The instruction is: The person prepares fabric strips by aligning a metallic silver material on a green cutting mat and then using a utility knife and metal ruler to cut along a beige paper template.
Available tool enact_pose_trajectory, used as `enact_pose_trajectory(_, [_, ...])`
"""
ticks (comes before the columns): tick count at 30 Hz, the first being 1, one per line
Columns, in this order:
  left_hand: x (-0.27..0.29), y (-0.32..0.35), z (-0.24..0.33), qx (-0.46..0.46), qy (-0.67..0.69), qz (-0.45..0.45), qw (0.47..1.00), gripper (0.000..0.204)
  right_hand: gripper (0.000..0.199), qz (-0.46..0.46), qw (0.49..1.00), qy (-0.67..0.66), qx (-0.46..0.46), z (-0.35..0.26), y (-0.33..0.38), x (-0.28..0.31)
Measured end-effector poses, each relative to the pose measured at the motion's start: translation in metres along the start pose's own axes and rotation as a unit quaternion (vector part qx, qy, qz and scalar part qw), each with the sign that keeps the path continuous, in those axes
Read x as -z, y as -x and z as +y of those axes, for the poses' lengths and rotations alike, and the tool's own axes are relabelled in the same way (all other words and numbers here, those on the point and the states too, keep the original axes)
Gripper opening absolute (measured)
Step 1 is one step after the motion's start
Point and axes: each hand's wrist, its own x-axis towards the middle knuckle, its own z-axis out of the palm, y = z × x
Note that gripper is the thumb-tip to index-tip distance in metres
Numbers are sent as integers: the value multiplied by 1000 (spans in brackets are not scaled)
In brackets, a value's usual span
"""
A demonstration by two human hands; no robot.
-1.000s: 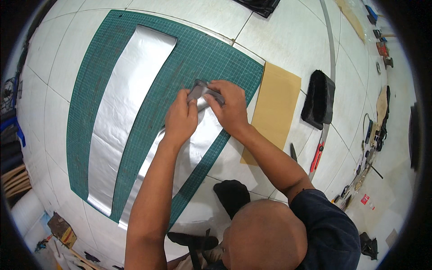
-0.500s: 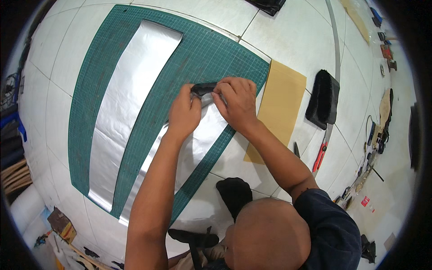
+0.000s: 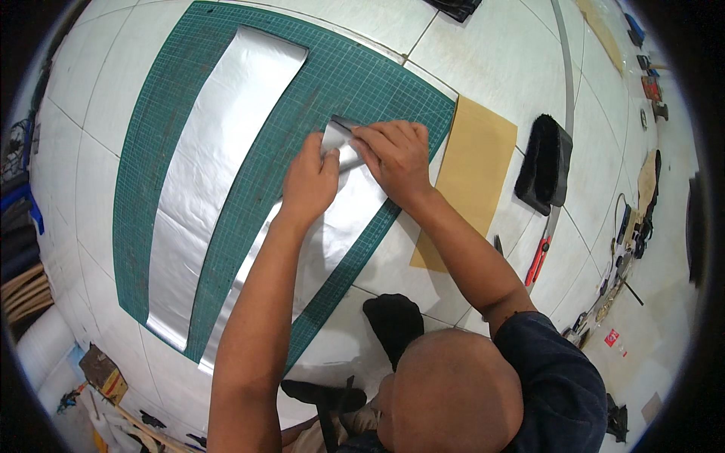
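Floor: white tile, edges lost in fisheye dark.
Mat: green, pt covered.
Near strip: silver, on mat, pt hidden behind L forearm.
L hand: fingers curled, holding strip's far end.
R hand: pinching same end; fingertips unclear.

silver strips on green mat
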Motion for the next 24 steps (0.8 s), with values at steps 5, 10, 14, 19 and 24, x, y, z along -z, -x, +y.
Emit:
enact_pose_trajectory(5, [0,1,7,18,-7,-8,1000,41,15,-31,999,-14,-38,3,-1,5])
enact_pose_trajectory(10, [1,1,9,13,-15,-8,1000,42,13,-63,992,-67,-88,8,-6,5])
enact_pose_trajectory(14, [2,1,12,17,-37,-10,999,40,15,-108,981,-97,-126,7,-8,8])
enact_pose_trajectory(19, [2,1,16,30,-41,-23,998,36,17,-110,979,-108,-133,10,-7,7])
enact_pose_trajectory(24, [-2,2,13,7,-26,0,1000,33,28,-108,984,-85,-111,10,-7,9])
